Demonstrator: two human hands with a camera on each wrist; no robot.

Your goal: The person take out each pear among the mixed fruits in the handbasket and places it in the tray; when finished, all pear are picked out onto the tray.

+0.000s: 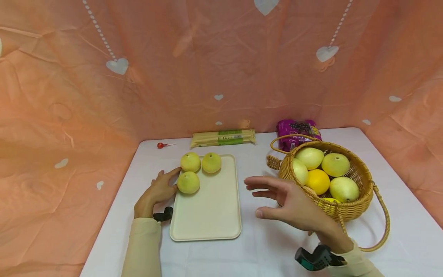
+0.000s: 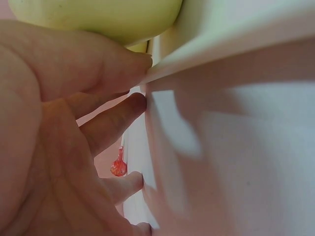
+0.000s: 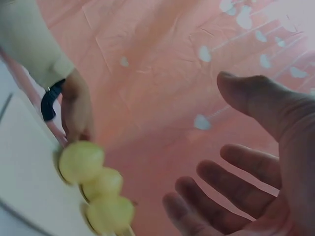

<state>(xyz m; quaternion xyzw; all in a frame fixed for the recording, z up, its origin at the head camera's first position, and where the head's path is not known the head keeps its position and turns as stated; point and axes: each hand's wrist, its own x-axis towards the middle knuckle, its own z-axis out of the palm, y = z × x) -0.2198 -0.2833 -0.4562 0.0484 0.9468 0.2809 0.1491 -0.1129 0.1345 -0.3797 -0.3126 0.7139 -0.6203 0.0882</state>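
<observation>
Three round yellow-green pears sit in the upper left part of a cream tray. My left hand is at the tray's left edge beside the nearest pear. In the left wrist view the thumb lies at the rim just under a pear, and the other fingers are spread by the white tabletop. My right hand hovers between tray and basket, fingers extended and thumb apart, holding nothing. A wicker basket on the right holds several pears and an orange.
Behind the tray lies a long yellow-green packet, with a red lollipop to its left. A purple bag stands behind the basket. The basket's handle loops out to the right. A pink-orange cloth hangs around the table.
</observation>
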